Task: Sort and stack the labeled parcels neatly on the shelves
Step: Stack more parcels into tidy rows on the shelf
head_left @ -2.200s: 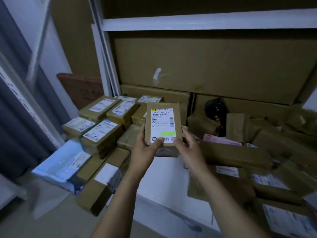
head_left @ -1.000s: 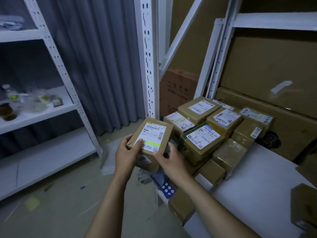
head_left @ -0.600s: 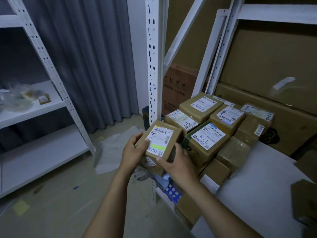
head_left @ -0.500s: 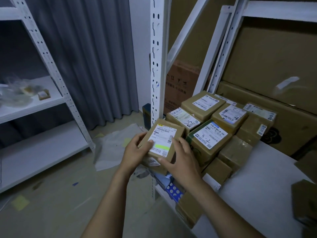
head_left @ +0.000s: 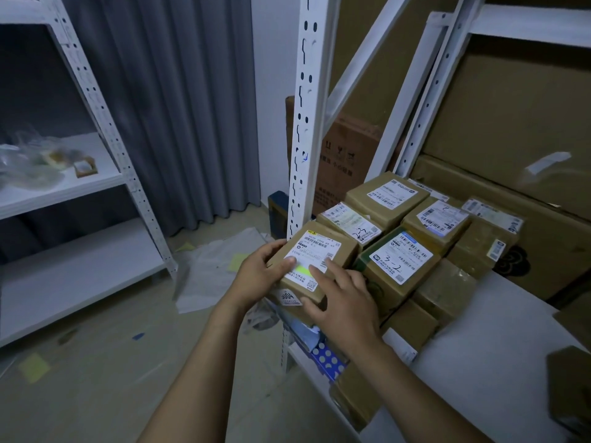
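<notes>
A labeled parcel (head_left: pixel 335 251) is gripped at its left edge by the left hand (head_left: pixel 262 276), thumb on top. Its near right corner is pinched by the right hand (head_left: pixel 347 306), with stacked parcels (head_left: pixel 399 266) just beyond.

Parcel (head_left: pixel 332 251) left of parcel stack (head_left: pixel 399 262)

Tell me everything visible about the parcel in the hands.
The parcel is a small, closed brown cardboard box. The white label on its upward face carries barcodes and a yellow-green stripe; a smaller sticker sits on the near side. The left hand grips its left edge, the right hand its near right corner, beside the white upright.
</notes>
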